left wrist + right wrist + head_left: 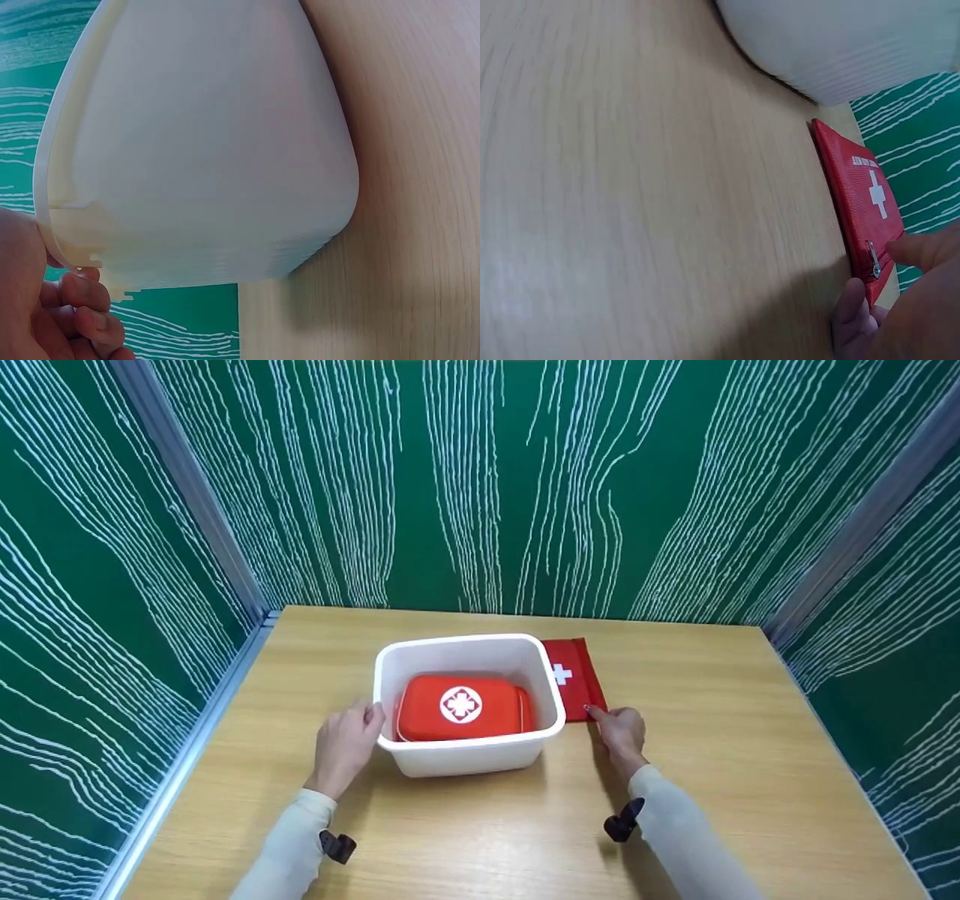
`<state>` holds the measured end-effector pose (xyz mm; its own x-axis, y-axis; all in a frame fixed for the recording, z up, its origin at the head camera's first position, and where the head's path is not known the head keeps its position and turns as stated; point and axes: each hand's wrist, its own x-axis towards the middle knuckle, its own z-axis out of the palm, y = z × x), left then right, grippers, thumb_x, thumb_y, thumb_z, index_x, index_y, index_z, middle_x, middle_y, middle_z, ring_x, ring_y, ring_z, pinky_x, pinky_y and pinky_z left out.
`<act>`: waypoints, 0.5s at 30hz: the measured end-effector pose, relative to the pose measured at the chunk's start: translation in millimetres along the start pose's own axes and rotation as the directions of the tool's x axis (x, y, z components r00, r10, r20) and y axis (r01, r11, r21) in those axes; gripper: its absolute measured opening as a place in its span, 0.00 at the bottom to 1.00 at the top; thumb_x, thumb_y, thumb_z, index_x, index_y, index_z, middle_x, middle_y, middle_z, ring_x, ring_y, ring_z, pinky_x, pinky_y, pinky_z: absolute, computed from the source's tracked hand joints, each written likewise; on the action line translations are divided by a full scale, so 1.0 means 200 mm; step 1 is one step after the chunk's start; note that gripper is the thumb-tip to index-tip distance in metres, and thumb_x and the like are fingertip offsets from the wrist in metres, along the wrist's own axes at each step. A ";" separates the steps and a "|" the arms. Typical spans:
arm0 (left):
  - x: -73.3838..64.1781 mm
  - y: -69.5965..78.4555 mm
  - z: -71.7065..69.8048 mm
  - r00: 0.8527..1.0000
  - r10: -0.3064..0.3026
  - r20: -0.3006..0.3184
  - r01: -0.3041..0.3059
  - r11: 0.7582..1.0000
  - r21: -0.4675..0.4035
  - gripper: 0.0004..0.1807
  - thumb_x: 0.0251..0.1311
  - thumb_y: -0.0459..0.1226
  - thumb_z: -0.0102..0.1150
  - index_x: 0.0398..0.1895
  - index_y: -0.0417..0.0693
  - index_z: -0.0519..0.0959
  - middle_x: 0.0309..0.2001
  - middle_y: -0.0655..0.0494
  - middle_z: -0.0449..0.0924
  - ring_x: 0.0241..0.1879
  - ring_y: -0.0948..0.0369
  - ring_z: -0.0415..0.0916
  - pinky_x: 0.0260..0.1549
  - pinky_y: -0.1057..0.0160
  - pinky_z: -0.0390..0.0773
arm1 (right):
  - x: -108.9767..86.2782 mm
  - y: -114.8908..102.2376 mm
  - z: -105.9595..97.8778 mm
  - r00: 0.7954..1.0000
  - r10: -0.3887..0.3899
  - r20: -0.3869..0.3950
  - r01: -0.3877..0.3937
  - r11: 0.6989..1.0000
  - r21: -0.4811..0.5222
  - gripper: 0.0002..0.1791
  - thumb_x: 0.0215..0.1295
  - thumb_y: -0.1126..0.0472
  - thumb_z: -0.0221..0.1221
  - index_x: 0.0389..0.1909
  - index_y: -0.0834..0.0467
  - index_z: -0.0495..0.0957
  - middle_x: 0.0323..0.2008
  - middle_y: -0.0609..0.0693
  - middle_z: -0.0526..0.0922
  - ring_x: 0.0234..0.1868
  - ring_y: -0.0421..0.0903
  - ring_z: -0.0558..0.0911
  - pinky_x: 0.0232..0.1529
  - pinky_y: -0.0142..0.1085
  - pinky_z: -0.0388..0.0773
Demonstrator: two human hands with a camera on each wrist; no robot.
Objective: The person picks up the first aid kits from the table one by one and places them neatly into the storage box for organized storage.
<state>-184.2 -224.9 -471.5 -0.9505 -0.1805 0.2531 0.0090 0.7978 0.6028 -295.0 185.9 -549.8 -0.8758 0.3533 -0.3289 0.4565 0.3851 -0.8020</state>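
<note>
A white plastic bin (469,761) stands on the table with a red first-aid case (427,712) inside it, its round white cross emblem facing up. My left hand (346,742) grips the bin's left rim; in the left wrist view its fingers (94,322) curl below the rim. To the bin's right lies a flat red zippered pouch (576,690) with a white cross, partly hidden behind the bin in the head view. My right hand (621,731) pinches the pouch's near right corner, close to the metal zipper pull (874,259) seen in the right wrist view.
The wooden table (720,735) is bordered at the back and sides by green panels (517,495) with white wavy lines. Metal posts (195,487) stand at the back corners. A small black device (337,846) is worn on each wrist.
</note>
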 end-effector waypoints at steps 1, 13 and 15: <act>0.00 0.00 0.00 1.000 0.008 -0.008 -0.007 1.000 0.003 0.17 0.68 0.43 0.49 0.20 0.49 0.69 0.16 0.57 0.64 0.19 0.59 0.64 0.21 0.64 0.62 | 0.00 0.00 0.00 1.000 -0.015 -0.009 0.014 1.000 -0.027 0.18 0.62 0.49 0.63 0.32 0.62 0.76 0.17 0.48 0.69 0.19 0.45 0.69 0.19 0.33 0.65; 0.00 0.00 0.00 1.000 -0.011 -0.003 0.011 1.000 0.004 0.18 0.69 0.45 0.47 0.20 0.50 0.70 0.16 0.57 0.65 0.21 0.58 0.65 0.23 0.63 0.63 | -0.01 -0.01 0.02 0.999 -0.031 -0.013 0.029 0.990 -0.141 0.17 0.64 0.54 0.62 0.40 0.66 0.80 0.34 0.57 0.81 0.37 0.52 0.75 0.34 0.37 0.68; 0.00 0.00 0.00 1.000 -0.009 -0.002 0.009 1.000 0.003 0.17 0.69 0.45 0.47 0.20 0.50 0.70 0.16 0.57 0.64 0.21 0.58 0.65 0.23 0.63 0.63 | -0.01 -0.01 0.02 1.000 -0.022 -0.011 0.021 0.991 -0.130 0.18 0.64 0.54 0.62 0.42 0.66 0.78 0.38 0.59 0.80 0.39 0.53 0.75 0.37 0.38 0.68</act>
<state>-184.3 -224.7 -471.5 -0.9498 -0.1886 0.2495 -0.0002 0.7982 0.6024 -294.1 180.1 -549.3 -0.8841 0.3536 -0.3055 0.4546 0.5000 -0.7371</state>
